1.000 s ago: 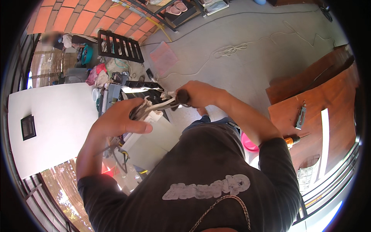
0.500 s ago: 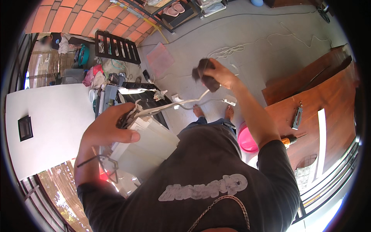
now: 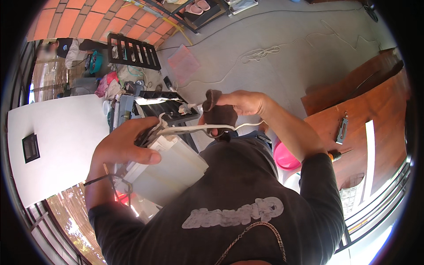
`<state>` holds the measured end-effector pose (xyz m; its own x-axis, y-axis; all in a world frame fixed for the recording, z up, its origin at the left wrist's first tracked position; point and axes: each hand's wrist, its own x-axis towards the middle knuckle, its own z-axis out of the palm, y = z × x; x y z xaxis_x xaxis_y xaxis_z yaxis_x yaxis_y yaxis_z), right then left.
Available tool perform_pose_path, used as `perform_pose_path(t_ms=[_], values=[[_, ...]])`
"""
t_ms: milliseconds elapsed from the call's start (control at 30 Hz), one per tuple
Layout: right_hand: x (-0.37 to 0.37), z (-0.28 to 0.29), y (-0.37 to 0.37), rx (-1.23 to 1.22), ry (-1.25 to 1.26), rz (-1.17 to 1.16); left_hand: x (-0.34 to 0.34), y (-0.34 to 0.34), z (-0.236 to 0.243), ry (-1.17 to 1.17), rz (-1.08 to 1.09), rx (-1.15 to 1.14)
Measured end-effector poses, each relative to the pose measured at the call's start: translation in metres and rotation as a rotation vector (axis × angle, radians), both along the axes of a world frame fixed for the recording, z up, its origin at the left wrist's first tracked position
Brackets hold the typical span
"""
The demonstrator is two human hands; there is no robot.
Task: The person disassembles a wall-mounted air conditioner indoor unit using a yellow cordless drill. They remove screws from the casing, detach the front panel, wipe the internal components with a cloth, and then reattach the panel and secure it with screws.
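Observation:
My left hand point(image 3: 123, 143) is closed around the top end of a white plastic box point(image 3: 168, 170), its thumb lying on the box's edge. The box leans against my shirt. Several pale and grey cables point(image 3: 187, 129) come out of that end beside my fingers and run to the right. In my right hand point(image 3: 247, 104) is a dark brown cloth point(image 3: 220, 115), bunched between the fingers. It hangs at the cables, and some fingertips show beneath it. Whether the cloth wraps around a cable or only rests beside it, I cannot tell.
At right, a brown wooden panel point(image 3: 353, 110) carries a grey metal tool point(image 3: 341, 130), an orange drill point(image 3: 334, 157) and a white strip point(image 3: 369, 154). A pink bucket point(image 3: 286, 155) stands by my right arm. Behind lie a coiled cord point(image 3: 263, 54) and a pink mat point(image 3: 183, 64). A white board point(image 3: 66, 145) is at left.
My right hand has moved left and nearer to me with the brown cloth, down to the cables close to the box. My left hand and the box have hardly moved.

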<state>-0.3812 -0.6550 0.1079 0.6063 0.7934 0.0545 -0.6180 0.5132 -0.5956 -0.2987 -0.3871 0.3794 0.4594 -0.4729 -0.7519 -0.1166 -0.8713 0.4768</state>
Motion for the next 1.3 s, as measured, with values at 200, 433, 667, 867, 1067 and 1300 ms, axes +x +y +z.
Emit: perform_pose_path(t_ms=[200, 433, 667, 867, 1067, 1300], values=[[-0.002, -0.005, -0.014, -0.154, -0.347, 0.027, 0.001, 0.009, -0.002, 0.051, 0.032, 0.081], [-0.017, 0.017, -0.012, -0.232, -0.458, -0.077, -0.003, 0.008, -0.004, 0.019, 0.062, 0.076], [-0.031, -0.011, -0.031, -0.319, -0.586, -0.538, -0.015, 0.005, -0.004, 0.015, 0.080, 0.062], [-0.049, -0.077, -0.084, -0.599, -0.171, -0.700, -0.025, 0.035, 0.014, -0.114, 0.341, -0.091], [-0.086, -0.123, -0.167, -0.572, -0.021, -0.976, -0.026, 0.085, 0.050, -0.203, 0.612, -0.367], [-0.096, -0.201, -0.222, -1.215, 0.310, -1.296, -0.003, 0.139, 0.050, -0.271, 0.706, -0.379]])
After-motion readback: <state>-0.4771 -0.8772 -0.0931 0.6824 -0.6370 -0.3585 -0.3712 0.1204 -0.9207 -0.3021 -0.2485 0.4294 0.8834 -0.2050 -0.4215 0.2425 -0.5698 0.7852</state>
